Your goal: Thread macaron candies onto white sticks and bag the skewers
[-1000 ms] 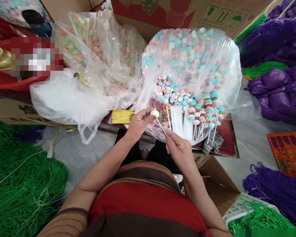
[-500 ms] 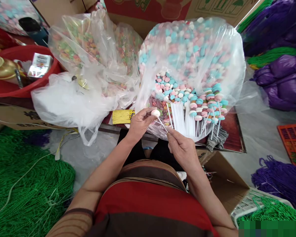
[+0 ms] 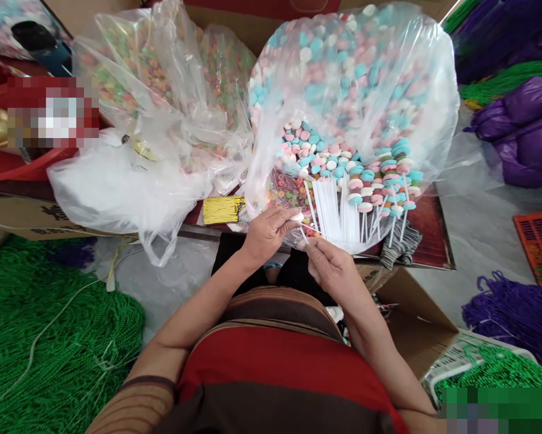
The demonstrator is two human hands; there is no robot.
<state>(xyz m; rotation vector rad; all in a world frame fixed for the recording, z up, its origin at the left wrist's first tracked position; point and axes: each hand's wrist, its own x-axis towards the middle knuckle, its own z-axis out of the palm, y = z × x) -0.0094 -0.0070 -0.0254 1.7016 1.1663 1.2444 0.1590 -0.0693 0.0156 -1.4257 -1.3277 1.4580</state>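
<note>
Threading step: left hand (image 3: 268, 232) pinched a candy (image 3: 296, 217); right hand (image 3: 331, 268) pinched the stick (image 3: 303, 234), frame centre. Next: align stick with candy.

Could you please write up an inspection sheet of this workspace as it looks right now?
Surface: dark red board under the bags, resting on cardboard boxes.
Job's things: white candy disc and white stick; big clear bag of pink, blue and white candies; loose white sticks; finished candy skewers.
Clutter: bag of multicoloured ring candies; empty-looking clear bags; bundle of gold twist ties; red basin.
Grippers: left hand pinches the disc; right hand holds the stick.
Cables: nothing seen; a pale string lies on the green cords.
Surroundings: green cord heaps, purple cord bundles, orange crate.
</note>
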